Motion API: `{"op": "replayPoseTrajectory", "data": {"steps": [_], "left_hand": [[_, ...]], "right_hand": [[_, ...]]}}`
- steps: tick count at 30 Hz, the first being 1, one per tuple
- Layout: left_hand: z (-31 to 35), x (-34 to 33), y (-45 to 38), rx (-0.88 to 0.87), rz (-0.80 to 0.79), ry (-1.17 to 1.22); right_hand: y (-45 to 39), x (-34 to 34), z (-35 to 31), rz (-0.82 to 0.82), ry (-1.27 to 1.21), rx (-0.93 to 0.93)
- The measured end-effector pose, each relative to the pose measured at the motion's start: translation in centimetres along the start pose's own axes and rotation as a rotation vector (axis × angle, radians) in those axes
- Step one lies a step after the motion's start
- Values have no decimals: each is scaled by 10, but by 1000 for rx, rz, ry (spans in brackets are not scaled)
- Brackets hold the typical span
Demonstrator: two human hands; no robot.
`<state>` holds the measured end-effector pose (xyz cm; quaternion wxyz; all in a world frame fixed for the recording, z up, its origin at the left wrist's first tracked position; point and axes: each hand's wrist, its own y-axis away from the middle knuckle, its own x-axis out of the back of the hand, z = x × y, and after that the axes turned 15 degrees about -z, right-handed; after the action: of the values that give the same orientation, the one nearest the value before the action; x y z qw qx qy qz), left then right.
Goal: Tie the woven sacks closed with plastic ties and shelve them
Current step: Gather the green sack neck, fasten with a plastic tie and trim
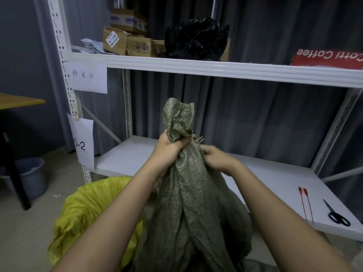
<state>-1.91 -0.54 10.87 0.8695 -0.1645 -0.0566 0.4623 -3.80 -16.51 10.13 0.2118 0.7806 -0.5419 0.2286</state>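
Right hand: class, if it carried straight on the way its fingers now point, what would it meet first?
The right hand points left toward the gathered neck of the green woven sack, which it already touches; next, probably, the left hand gripping that neck.

Sack (188, 203) standing before lower shelf (255, 173), second sack (88, 213) sitting left of it; ties (306, 205) lying on shelf right, scissors (336, 214) lying beside them; boxes (127, 38) sitting on upper shelf (216, 68).

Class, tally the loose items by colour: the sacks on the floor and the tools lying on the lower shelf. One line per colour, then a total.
Green: 1, the green sack
Yellow: 1, the yellow sack
Red: 2, the red ties
Black: 1, the scissors
Total: 5
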Motion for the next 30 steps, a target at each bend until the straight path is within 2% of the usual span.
{"op": "replayPoseTrajectory", "data": {"steps": [3,6,8,10,12,15,18,21,23,25,28,30], "left_hand": [[0,1,4,-2,-9,-28],[-3,5,9,20,-13,-70],[-7,9,11,36,7,-87],[-12,13,12,53,30,-95],[-17,16,13,72,59,-102],[-22,17,17,82,71,-91],[-29,15,26,124,59,-32],[-52,19,41,232,67,11],[-75,22,56,335,40,3],[-99,26,73,455,-7,-11],[-144,32,101,621,-37,-25],[-172,33,121,706,-8,3]], "right_hand": [[-3,-14,16,-193,100,-206],[-9,-22,28,-306,216,-311],[-11,-28,34,-293,286,-295],[-9,-32,34,-200,263,-236],[-5,-36,35,-145,106,-191],[-3,-43,44,-217,-95,-203],[-5,-58,66,-286,-49,-216],[-5,-77,105,-318,136,-333],[4,-90,132,-268,314,-436],[18,-108,156,-160,382,-453],[36,-143,184,105,112,-355],[42,-162,199,123,3,-361]]}}
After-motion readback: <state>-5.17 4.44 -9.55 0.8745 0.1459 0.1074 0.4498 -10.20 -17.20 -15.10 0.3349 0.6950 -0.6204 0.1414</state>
